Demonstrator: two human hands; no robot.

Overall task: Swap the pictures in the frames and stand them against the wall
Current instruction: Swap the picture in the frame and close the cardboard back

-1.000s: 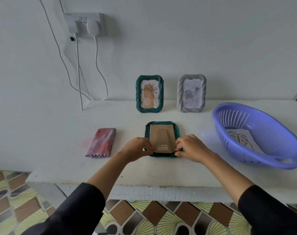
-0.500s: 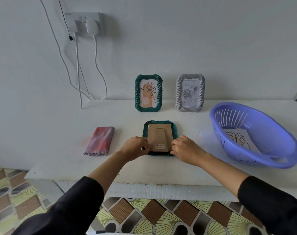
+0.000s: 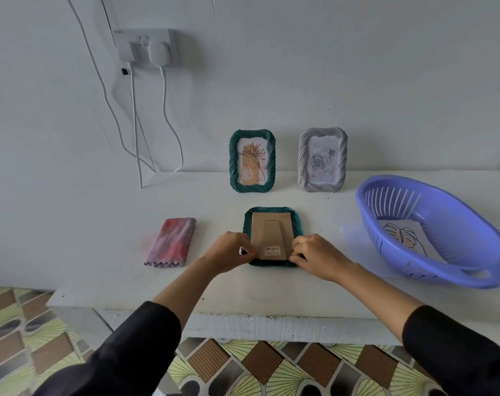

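A green frame [image 3: 272,212] lies face down on the white shelf [image 3: 243,284], its brown cardboard back [image 3: 270,234] facing up. My left hand [image 3: 228,251] pinches the back's near left corner. My right hand [image 3: 314,254] grips the near right corner of the frame. A second green frame [image 3: 252,161] with an orange flower picture stands against the wall. Beside it on the right stands a grey frame [image 3: 322,160] with a rose drawing. A loose leaf drawing [image 3: 405,237] lies in the purple basket [image 3: 431,270].
A folded pink and purple cloth [image 3: 171,242] lies to the left of the flat frame. A wall socket [image 3: 146,45] with two plugs sits above, and white cables [image 3: 134,124] hang down to the shelf's back left. Patterned floor tiles [image 3: 243,364] show below the shelf edge.
Both hands have slid slightly nearer along the flat frame's lower corners. The frame stays flat on the shelf.
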